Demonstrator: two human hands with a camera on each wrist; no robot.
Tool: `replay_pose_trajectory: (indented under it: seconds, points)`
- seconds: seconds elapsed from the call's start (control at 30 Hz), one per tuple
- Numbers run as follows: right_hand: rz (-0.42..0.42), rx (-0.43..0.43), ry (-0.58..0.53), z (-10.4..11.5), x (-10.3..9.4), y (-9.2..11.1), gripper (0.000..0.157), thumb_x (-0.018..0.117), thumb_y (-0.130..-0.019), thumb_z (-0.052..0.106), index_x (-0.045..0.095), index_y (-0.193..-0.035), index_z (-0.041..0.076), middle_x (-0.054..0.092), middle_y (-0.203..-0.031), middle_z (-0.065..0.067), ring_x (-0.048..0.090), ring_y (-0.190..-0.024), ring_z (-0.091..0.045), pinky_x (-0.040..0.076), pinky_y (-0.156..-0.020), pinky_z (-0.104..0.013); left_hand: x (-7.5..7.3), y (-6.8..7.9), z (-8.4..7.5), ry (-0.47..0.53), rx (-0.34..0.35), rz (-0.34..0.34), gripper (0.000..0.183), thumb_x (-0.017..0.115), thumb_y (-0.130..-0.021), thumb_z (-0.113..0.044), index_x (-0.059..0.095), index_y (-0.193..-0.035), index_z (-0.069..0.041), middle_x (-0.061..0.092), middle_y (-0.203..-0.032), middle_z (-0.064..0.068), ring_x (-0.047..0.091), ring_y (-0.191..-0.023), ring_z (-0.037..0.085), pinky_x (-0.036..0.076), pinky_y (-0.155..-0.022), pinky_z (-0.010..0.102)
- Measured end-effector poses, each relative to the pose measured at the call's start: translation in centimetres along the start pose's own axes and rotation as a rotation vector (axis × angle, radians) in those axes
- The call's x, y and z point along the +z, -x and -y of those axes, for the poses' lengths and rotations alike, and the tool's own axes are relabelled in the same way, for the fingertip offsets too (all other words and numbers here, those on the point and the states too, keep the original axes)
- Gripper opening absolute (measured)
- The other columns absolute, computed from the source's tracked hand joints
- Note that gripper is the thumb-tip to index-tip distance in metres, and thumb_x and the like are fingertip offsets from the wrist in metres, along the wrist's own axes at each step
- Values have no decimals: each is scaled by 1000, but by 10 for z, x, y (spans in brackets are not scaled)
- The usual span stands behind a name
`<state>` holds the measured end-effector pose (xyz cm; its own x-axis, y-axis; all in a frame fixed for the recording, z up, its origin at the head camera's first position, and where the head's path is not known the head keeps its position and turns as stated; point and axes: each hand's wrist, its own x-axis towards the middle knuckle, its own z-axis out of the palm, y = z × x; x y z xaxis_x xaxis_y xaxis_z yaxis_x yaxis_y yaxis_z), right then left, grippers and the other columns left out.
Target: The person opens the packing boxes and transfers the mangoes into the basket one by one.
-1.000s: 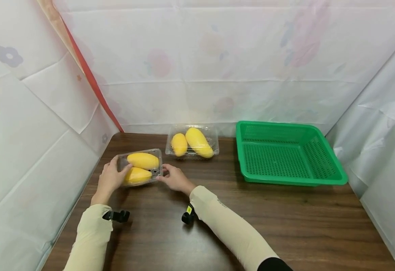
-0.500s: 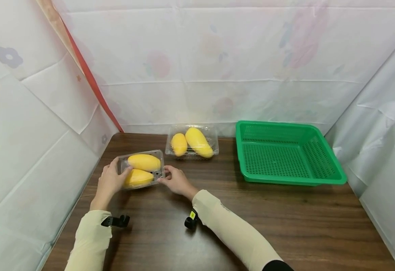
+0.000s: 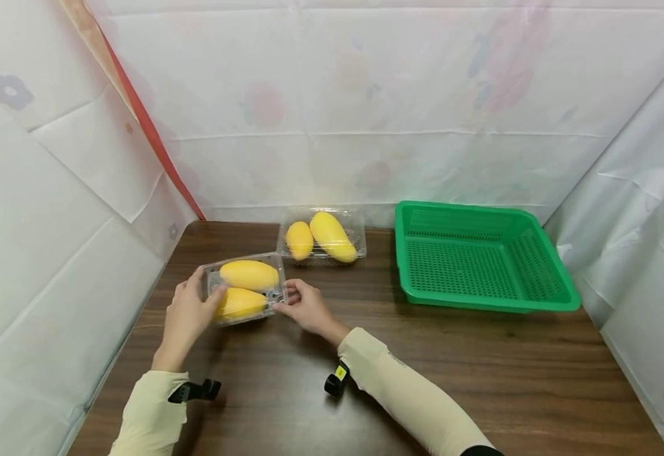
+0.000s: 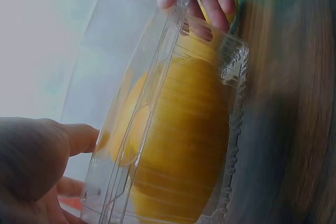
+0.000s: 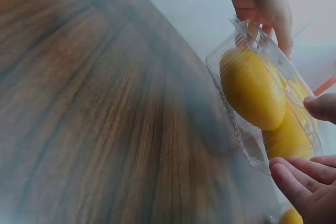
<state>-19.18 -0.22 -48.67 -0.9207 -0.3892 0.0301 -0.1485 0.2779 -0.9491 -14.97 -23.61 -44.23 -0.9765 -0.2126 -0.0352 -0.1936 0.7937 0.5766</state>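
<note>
Both hands hold a clear plastic clamshell box [image 3: 275, 295] between them, above the left part of the table. Inside lie two yellow mangoes [image 3: 249, 275], side by side. My left hand [image 3: 188, 316] grips the box's left end, its thumb on the lid. At the opposite end my right hand [image 3: 309, 308] pinches the edge; in the right wrist view its thumb is above and its fingertips [image 5: 282, 168] are at the underside. The left wrist view shows the ribbed side of the box tilted, with a mango [image 4: 186, 135] behind the plastic. The lid looks closed.
A second clear box [image 3: 356, 229] with two yellow mangoes [image 3: 332, 237] stands by the back wall. To its right is a green perforated basket [image 3: 488, 303]. The brown wooden table [image 3: 451, 367] is bounded by white patterned sheets [image 3: 320, 82] at the back and sides.
The held box has moved slightly to the right and toward the person, both hands travelling with it. The other box and the basket stay where they were; the head view has shifted slightly.
</note>
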Motion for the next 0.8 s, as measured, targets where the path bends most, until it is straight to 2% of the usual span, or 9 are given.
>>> replay_pose_trajectory:
  seconds: [0.23, 0.4, 0.5, 0.67, 0.8]
  points:
    - [-26, -25, -30, 3, -22, 21, 46, 77, -83, 11, 57, -122, -5, 65, -114, -20, 65, -90, -22, 56, -78, -25, 6, 14, -24, 2, 23, -17, 76, 52, -98, -45, 24, -153, -2, 31, -145, 39, 37, -124, 62, 31, -99, 74]
    - [-53, -19, -37, 3, -37, 35, 46, 77, -82, 10, 57, -121, -5, 65, -113, -20, 64, -88, -19, 56, -78, -26, 14, 22, -40, 14, 31, -11, 74, 53, -98, -44, 24, -153, -4, 32, -146, 37, 40, -123, 61, 34, -98, 72]
    - [-60, -16, -38, 1, -46, 44, 46, 77, -82, 9, 57, -120, -6, 65, -111, -22, 64, -87, -18, 56, -77, -27, 21, 26, -47, 18, 33, 3, 73, 54, -97, -42, 25, -153, -5, 33, -146, 35, 41, -124, 59, 34, -99, 71]
    - [-78, 2, -43, -3, -58, 57, 46, 77, -81, 8, 57, -120, -7, 65, -110, -22, 63, -86, -18, 56, -79, -34, 32, 30, -56, 22, 40, 27, 71, 54, -97, -41, 26, -153, -7, 34, -146, 33, 43, -125, 57, 35, -99, 71]
    - [-94, 20, -45, -5, -66, 65, 46, 78, -81, 9, 57, -119, -6, 65, -109, -23, 64, -87, -20, 57, -79, -35, 41, 32, -63, 31, 51, 32, 70, 54, -97, -42, 28, -152, -8, 35, -146, 32, 45, -123, 57, 36, -98, 71]
